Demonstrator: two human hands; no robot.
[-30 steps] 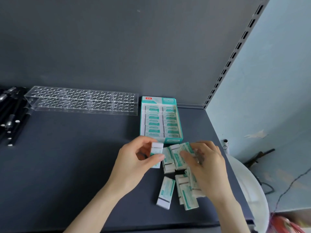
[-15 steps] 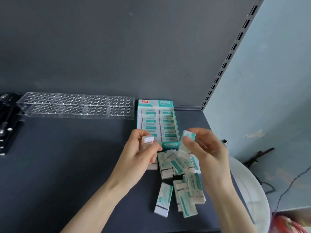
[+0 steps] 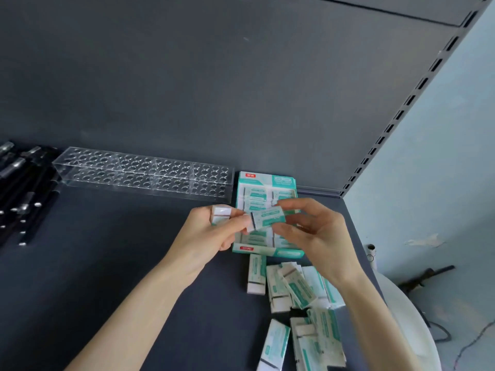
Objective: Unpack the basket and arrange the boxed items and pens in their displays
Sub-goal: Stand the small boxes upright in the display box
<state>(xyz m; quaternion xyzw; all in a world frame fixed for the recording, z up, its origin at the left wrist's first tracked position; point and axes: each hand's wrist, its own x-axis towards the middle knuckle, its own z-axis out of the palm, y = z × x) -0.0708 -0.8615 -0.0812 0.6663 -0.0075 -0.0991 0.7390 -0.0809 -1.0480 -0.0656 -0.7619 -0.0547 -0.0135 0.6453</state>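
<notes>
A teal and white display box (image 3: 267, 180) stands on the dark shelf, filled with rows of small boxed items. My left hand (image 3: 211, 234) holds one small white boxed item (image 3: 221, 214) upright in its fingers. My right hand (image 3: 313, 231) pinches another boxed item (image 3: 266, 218) by its right end and holds it level over the display box; its left end touches my left fingers. Several more boxed items (image 3: 292, 287) lie loose on the shelf in front of the display box. A clear acrylic pen holder (image 3: 144, 174) with rows of holes stands at the back left. Black pens (image 3: 24, 194) lie at the far left.
The grey back panel rises behind the shelf, and a slotted upright (image 3: 396, 116) runs up at the right corner. The shelf's right edge drops off beside a white round object (image 3: 412, 325). Bare shelf surface (image 3: 107, 250) lies left of my hands.
Both hands rose from the loose pile and came together over the display box. My right hand picked up one boxed item and turned it level. The view shifted lower and to the right.
</notes>
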